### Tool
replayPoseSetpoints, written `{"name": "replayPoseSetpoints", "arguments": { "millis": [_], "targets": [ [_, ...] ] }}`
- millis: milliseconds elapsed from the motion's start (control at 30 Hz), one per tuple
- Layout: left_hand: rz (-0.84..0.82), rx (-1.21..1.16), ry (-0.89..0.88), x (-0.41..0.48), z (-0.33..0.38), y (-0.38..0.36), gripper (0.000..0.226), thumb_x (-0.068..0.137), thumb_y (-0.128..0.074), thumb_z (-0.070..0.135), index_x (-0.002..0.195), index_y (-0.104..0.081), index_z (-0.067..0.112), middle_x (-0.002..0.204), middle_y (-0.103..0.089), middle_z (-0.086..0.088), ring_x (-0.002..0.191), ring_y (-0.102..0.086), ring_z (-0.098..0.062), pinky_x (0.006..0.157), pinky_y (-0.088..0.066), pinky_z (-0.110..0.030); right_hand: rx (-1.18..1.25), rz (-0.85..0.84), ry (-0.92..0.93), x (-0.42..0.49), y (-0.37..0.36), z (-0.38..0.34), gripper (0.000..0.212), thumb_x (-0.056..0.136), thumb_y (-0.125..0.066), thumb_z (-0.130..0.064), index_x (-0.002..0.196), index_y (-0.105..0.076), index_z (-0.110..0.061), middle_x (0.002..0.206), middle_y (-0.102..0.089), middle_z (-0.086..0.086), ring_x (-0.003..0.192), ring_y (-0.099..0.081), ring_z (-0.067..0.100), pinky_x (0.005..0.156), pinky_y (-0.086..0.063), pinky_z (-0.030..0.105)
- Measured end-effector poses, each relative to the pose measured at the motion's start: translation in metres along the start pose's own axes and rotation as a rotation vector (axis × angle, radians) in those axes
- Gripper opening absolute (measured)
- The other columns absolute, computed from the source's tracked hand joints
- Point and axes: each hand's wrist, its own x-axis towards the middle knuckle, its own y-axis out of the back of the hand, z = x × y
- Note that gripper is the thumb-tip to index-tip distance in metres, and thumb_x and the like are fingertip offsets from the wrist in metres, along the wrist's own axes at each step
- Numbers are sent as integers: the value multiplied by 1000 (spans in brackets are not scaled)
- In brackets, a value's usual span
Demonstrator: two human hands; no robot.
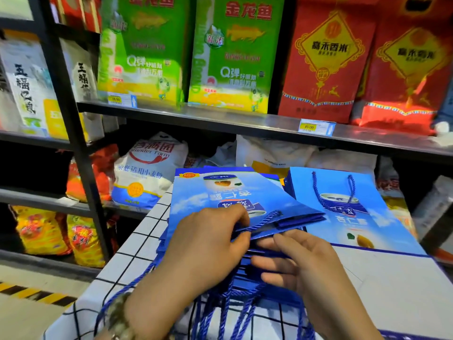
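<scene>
A stack of flat blue paper gift bags [220, 195] with blue rope handles lies on a white checked tablecloth [132, 261]. My left hand [208, 241] pinches the near edge of the top bag, thumb under and fingers on top by its rope handle. My right hand [299, 263] has its fingers slid into the stack just below that edge, lightly curled among the bags. A second pile of the same blue bags [343, 209] lies flat to the right. Loose rope handles [235, 312] hang off the stack toward me.
Behind the table stands a black metal shelf [220, 116] with green rice bags [230, 52], red rice bags [326, 62] and price tags [316, 127]. Below are white flour sacks [147, 168]. A black upright post [71, 114] and yellow bags [39, 229] are at left.
</scene>
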Motion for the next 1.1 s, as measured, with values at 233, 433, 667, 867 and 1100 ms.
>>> {"name": "replayPoseSetpoints", "arguments": {
  "millis": [233, 433, 667, 867, 1100],
  "targets": [
    [-216, -405, 187, 18, -2, 9, 22, 82, -61, 19, 60, -60, 15, 57, -64, 1, 50, -53, -9, 53, -45, -24, -448, -201, -33, -4, -1, 1, 22, 88, -56, -20, 73, -63, -5, 53, -63, 9, 36, -52, 17, 37, -38, 21],
    [-272, -735, 344, 33, 7, 15, 15, 87, -56, 11, 72, -56, 6, 53, -56, -5, 35, -49, -7, 35, -33, -15, -678, -305, 152, -4, -28, 0, 23, 84, -60, -27, 78, -61, -5, 49, -61, 4, 33, -50, 19, 36, -32, 19],
    [-283, -798, 332, 37, -7, 32, 35, 89, -47, 40, 79, -64, 12, 54, -62, 1, 40, -50, -8, 40, -32, -16, -390, -187, 296, 5, -34, -37, 25, 90, -53, -19, 68, -54, -8, 43, -54, 0, 31, -46, 14, 32, -31, 18],
    [-523, -693, 280, 23, -20, 49, 12, 69, -69, 21, 69, -65, 10, 57, -66, -1, 43, -54, -6, 42, -37, -13, -137, -137, 316, 34, -37, -52, 26, 94, -48, -19, 71, -53, -9, 43, -55, -1, 33, -50, 11, 33, -38, 17],
    [-310, -773, 456, 27, -34, 54, 13, 85, -59, 7, 73, -54, 8, 70, -68, -13, 49, -64, -11, 43, -47, -17, -478, -166, 297, 47, -34, -34, 18, 88, -58, -25, 72, -62, -17, 61, -64, 0, 42, -52, 8, 40, -39, 18]
  ]
}}
